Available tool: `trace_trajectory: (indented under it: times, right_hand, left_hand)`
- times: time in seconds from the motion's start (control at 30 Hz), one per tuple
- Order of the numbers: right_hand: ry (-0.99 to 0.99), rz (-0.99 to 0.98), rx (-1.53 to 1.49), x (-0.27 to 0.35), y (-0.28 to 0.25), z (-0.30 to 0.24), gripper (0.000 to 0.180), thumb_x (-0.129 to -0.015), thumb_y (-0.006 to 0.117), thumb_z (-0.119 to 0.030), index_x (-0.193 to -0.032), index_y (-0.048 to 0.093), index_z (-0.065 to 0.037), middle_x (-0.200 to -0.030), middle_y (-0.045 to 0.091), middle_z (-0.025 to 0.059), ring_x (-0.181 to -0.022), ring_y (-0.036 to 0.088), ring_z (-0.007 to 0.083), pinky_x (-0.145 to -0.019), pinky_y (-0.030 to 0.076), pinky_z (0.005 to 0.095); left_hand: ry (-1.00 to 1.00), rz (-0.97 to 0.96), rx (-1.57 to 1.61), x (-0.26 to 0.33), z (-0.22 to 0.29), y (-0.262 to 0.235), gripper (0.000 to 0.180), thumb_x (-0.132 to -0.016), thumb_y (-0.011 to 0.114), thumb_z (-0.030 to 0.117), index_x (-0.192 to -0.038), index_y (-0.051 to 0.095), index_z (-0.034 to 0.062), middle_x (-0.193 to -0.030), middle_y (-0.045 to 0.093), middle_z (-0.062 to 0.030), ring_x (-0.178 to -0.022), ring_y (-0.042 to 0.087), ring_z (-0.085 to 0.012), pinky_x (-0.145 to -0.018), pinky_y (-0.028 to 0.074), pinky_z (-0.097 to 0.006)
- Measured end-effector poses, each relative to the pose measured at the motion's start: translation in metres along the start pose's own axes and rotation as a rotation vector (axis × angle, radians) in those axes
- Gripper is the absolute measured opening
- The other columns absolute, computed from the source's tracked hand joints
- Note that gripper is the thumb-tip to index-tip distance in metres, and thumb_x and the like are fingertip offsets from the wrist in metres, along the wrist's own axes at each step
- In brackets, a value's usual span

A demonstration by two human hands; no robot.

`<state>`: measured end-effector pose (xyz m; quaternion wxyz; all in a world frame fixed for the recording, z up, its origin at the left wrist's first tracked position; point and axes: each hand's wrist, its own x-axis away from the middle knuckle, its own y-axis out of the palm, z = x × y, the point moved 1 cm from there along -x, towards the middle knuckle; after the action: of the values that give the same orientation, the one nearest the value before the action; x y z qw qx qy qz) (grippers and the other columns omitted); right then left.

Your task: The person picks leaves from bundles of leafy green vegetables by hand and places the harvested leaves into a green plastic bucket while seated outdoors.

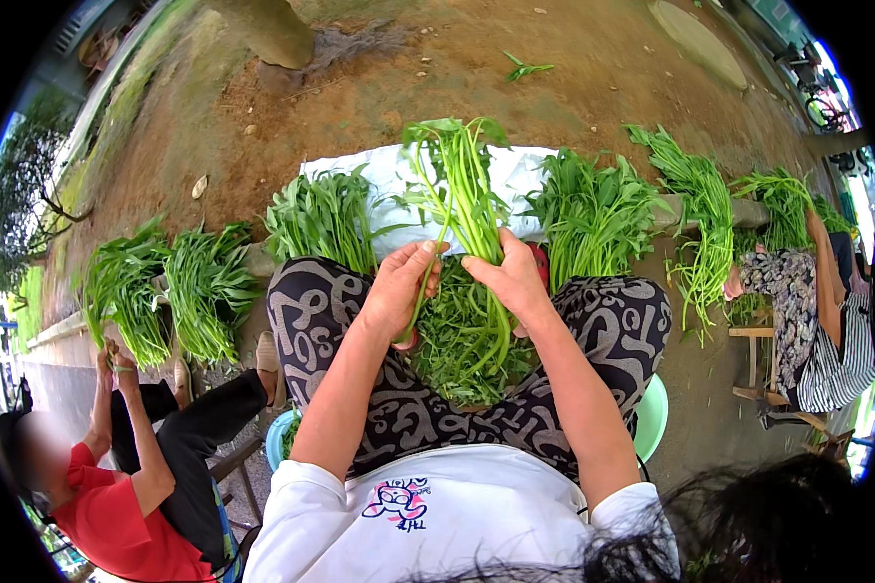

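My right hand [513,282] is closed around a bunch of long-stemmed leafy greens [472,199] that look like water spinach. Its leafy tops point away from me, and the stems run down past my thumb. Just left of it, my left hand [399,287] pinches a single green stem [421,303] between thumb and fingers, its lower end hanging below the hand. Under both hands, a heap of loose leaves and cut stems [462,335] lies between my knees. The white sheet [345,160] spreads on the ground beyond the bunch.
Piles of greens flank the sheet, one at left [321,216] and one at right [603,214]. More bundles [209,287] lie along the low curb. A person in red [117,515] sits at left handling greens; another person [797,321] sits at right. A green basin [653,418] stands beside my right leg.
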<state>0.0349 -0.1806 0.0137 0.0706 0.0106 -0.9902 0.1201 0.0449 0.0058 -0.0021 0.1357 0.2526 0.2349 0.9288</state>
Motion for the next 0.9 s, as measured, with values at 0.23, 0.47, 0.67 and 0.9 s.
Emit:
trace_trajectory:
  times: [0.23,0.47,0.67,0.9]
  right_hand:
    - [-0.080,-0.022,-0.089,0.001,0.009,0.011,0.044,-0.074,0.069,-0.025,-0.105,0.056,0.002,-0.088,0.065,0.0152,-0.078,0.063,0.0249,-0.074,0.049,0.0355]
    - [-0.032,-0.068,0.017,0.004,0.017,0.014,0.046,-0.073,0.070,-0.026,-0.105,0.057,0.003,-0.087,0.066,0.0149,-0.077,0.063,0.0231,-0.073,0.049,0.0343]
    - [0.010,-0.034,-0.013,-0.002,0.000,0.008,0.042,-0.071,0.071,-0.026,-0.098,0.060,0.004,-0.083,0.066,0.0147,-0.073,0.062,0.0223,-0.071,0.048,0.0338]
    - [0.009,-0.031,0.187,-0.006,-0.024,0.004,0.043,-0.069,0.072,-0.026,-0.097,0.060,0.004,-0.080,0.065,0.0155,-0.072,0.061,0.0238,-0.071,0.048,0.0345]
  left_hand:
    - [0.004,0.042,0.047,-0.002,-0.006,0.016,0.030,-0.096,0.056,0.028,-0.114,0.053,0.0043,-0.092,0.057,-0.0008,-0.079,0.054,-0.0122,-0.068,0.046,-0.027]
    - [0.057,0.071,0.023,-0.011,-0.017,0.009,0.027,-0.093,0.059,0.018,-0.115,0.051,0.0037,-0.096,0.060,-0.0044,-0.086,0.059,-0.0127,-0.076,0.051,-0.029]
    - [0.152,0.194,-0.027,-0.012,-0.009,-0.001,0.020,-0.093,0.057,0.013,-0.109,0.054,0.0030,-0.084,0.057,-0.0022,-0.071,0.055,-0.0110,-0.064,0.047,-0.025]
    - [0.201,0.232,-0.179,-0.014,-0.002,-0.007,0.016,-0.092,0.061,0.018,-0.101,0.055,0.0053,-0.074,0.053,0.0007,-0.061,0.049,-0.0082,-0.056,0.041,-0.023]
